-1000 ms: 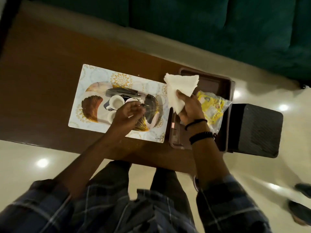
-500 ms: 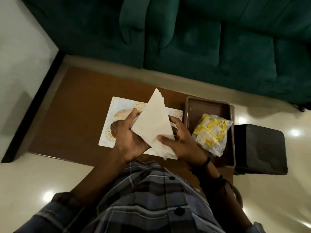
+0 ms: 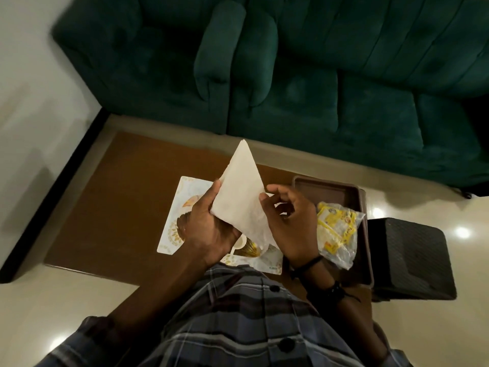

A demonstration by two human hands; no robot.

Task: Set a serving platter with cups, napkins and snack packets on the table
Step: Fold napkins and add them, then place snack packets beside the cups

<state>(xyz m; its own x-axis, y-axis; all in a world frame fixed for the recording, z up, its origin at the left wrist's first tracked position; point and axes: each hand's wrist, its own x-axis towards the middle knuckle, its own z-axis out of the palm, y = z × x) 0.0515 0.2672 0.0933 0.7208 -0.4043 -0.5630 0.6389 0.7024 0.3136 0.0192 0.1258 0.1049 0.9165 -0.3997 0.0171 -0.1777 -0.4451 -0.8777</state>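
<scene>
I hold a white paper napkin (image 3: pixel 240 192), folded into a triangle with its tip pointing away, above the table. My left hand (image 3: pixel 206 229) grips its left edge. My right hand (image 3: pixel 288 221) pinches its right edge with thumb and fingertips, the other fingers spread. Below them lies the patterned white and gold platter (image 3: pixel 172 229), mostly hidden; a white cup (image 3: pixel 239 243) peeks out under my left hand. To the right a brown tray (image 3: pixel 330 189) holds a clear bag of yellow snack packets (image 3: pixel 337 229).
The brown wooden table (image 3: pixel 119 202) stands on a glossy pale floor. A dark green sofa (image 3: pixel 317 75) runs along the far side. A black woven stool (image 3: pixel 412 258) sits right of the tray.
My right hand brought the napkin from above the tray to the middle, my left hand left the cups and took its left edge. The napkin is now a triangle and the view has tilted up.
</scene>
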